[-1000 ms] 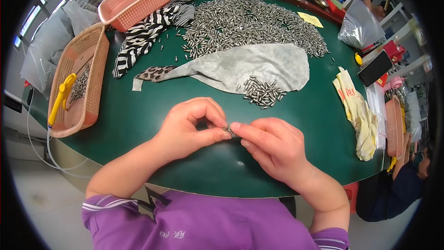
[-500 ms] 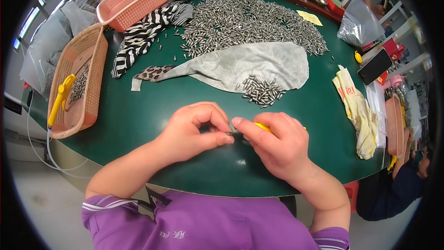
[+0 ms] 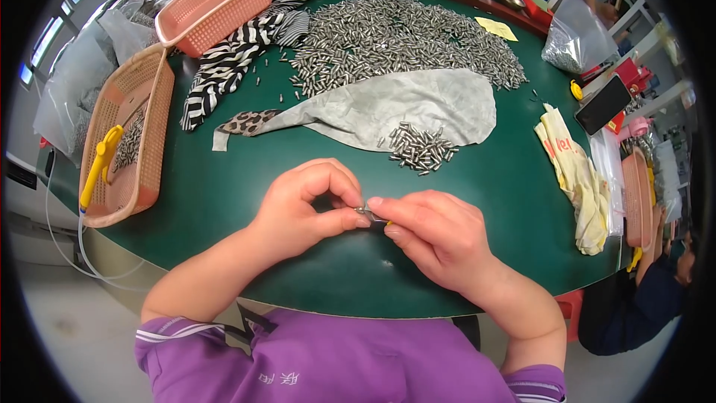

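Observation:
Over the near middle of the green table, my left hand point(image 3: 309, 201) is closed in a pinch on a small metal pin point(image 3: 361, 210). Thumb and forefinger hide much of it. My right hand point(image 3: 444, 235) is closed round a slim yellow-and-black tool point(image 3: 379, 219), whose kind I cannot make out. Its dark end sits close against the pin, and my right thumb lies right beside it. Just beyond both hands, a small pile of silvery metal pins point(image 3: 421, 149) rests partly on a grey cloth point(image 3: 418, 101).
A wide heap of metal pins point(image 3: 403, 37) covers the back of the table. Pink baskets point(image 3: 153, 157) stand on the left, one with a yellow air gun point(image 3: 101, 164) in it. To the right lie a pale cloth point(image 3: 574, 179) and a black phone point(image 3: 604, 104).
My right hand has turned and come closer to the left, bringing the tool's end to the pin. The left hand has shifted slightly left.

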A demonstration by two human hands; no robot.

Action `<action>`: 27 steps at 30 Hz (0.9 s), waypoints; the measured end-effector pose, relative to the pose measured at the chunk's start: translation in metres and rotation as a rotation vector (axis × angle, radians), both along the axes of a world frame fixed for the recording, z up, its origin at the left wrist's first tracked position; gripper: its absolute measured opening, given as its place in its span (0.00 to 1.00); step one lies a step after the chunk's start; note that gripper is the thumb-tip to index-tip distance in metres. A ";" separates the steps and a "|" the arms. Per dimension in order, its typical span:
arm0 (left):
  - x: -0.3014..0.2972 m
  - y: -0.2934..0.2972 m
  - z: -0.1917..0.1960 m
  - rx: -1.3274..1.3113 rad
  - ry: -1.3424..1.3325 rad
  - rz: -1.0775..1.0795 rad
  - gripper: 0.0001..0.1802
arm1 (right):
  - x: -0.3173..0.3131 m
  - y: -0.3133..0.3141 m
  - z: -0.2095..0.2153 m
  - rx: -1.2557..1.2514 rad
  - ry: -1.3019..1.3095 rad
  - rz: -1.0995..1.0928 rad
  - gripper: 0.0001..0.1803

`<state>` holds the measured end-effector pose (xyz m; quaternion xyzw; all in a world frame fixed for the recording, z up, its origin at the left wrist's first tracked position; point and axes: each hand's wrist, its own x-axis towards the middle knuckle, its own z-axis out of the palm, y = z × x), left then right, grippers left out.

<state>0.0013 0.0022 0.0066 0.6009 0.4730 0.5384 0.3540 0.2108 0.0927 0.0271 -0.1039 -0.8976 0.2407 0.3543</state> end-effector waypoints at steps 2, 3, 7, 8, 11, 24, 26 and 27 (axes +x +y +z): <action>0.000 0.001 0.002 0.024 0.044 0.005 0.12 | 0.000 0.000 -0.001 0.005 0.006 0.010 0.20; 0.000 0.001 0.003 0.048 0.087 0.013 0.12 | 0.000 0.000 -0.001 0.004 0.006 0.011 0.20; 0.001 0.002 0.004 0.082 0.122 0.025 0.13 | 0.000 0.000 0.000 -0.012 -0.007 0.016 0.20; 0.001 0.002 0.004 0.094 0.131 0.024 0.13 | 0.000 -0.001 0.000 -0.012 -0.009 0.011 0.20; 0.000 0.001 0.004 0.107 0.150 0.030 0.13 | 0.001 -0.001 0.005 -0.055 -0.075 0.030 0.18; 0.001 0.000 0.006 0.144 0.196 0.074 0.11 | 0.000 -0.002 0.002 -0.198 -0.098 0.070 0.16; 0.000 0.000 0.006 0.157 0.217 0.067 0.11 | -0.001 -0.003 0.002 -0.206 -0.098 0.060 0.17; 0.000 0.000 0.006 0.170 0.237 0.058 0.11 | -0.001 -0.003 0.001 -0.206 -0.099 0.060 0.17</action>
